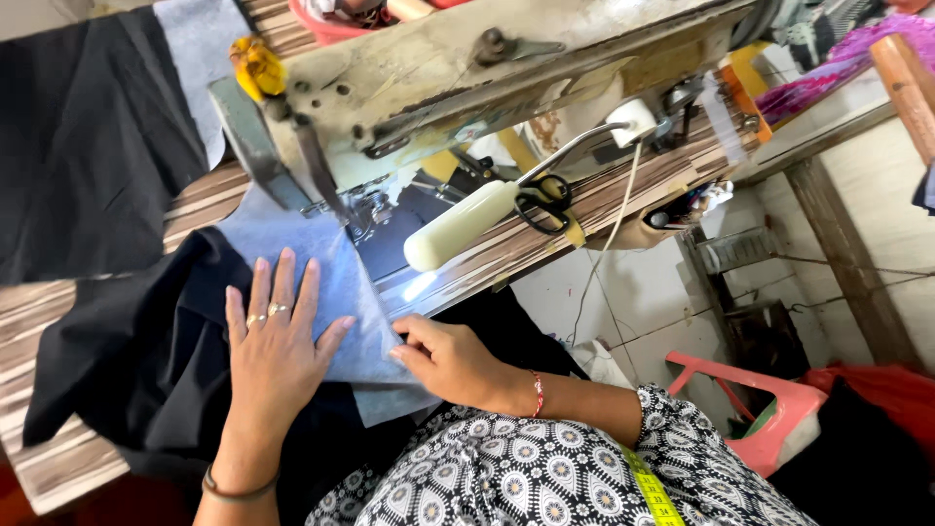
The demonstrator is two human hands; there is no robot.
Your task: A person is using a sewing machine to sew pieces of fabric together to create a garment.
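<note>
My left hand (pixel 276 343) lies flat with fingers spread on a pale blue-grey fabric piece (pixel 321 282) and the black cloth (pixel 146 360) beneath it. My right hand (pixel 446 358) pinches the near right edge of the same blue-grey piece at the table's front. The fabric runs up under the presser foot (pixel 362 206) of an old cream sewing machine (pixel 467 78). Rings show on my left hand, a bracelet on each wrist.
Scissors with black handles (pixel 543 195) and a cream cylinder (pixel 458 226) lie on the striped wooden table (pixel 68 448) right of the needle. More black cloth (pixel 88 136) lies far left. A pink plastic stool (pixel 769 409) stands on the floor right. A yellow tape measure (pixel 651 492) hangs at my chest.
</note>
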